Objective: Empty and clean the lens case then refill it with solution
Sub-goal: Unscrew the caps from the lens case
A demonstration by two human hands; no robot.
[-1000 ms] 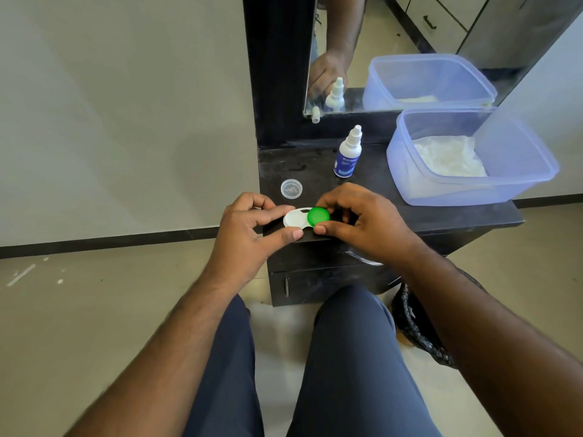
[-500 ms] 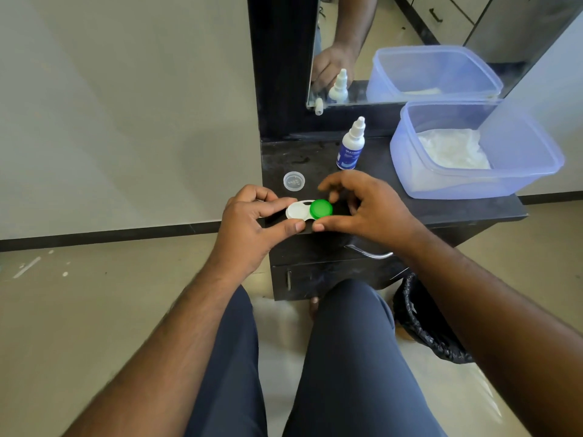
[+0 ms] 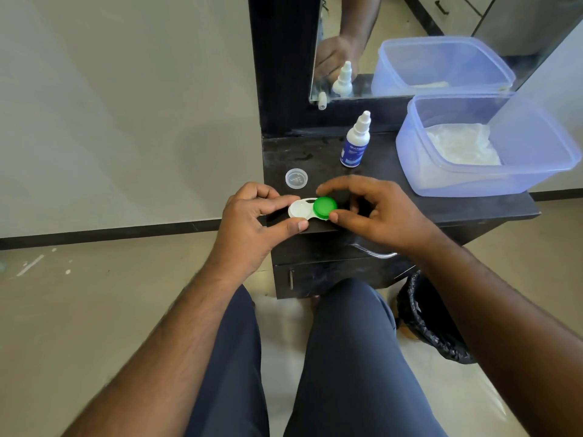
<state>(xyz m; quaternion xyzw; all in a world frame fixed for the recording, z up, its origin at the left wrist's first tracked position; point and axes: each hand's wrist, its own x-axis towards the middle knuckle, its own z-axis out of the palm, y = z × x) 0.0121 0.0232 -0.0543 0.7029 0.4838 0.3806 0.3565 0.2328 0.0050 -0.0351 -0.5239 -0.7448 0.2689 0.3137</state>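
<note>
A white lens case (image 3: 300, 210) is held over the front edge of the black table (image 3: 457, 206). My left hand (image 3: 252, 222) pinches its uncapped left well between thumb and forefinger. A green cap (image 3: 325, 207) sits on the right well, and my right hand (image 3: 375, 212) pinches that cap with thumb and forefinger. The clear loose cap (image 3: 296, 178) lies on the table just behind the case. A small white solution bottle (image 3: 356, 143) with a blue label stands upright further back.
A translucent blue plastic tub (image 3: 536, 165) with white tissue inside sits at the table's right. A mirror (image 3: 410, 45) stands behind. A bin with a black liner (image 3: 429, 320) is on the floor by my right leg. A drawer handle (image 3: 375, 252) lies under the table edge.
My right forefinger has lifted and spread a little around the green cap. The left hand keeps its hold on the case.
</note>
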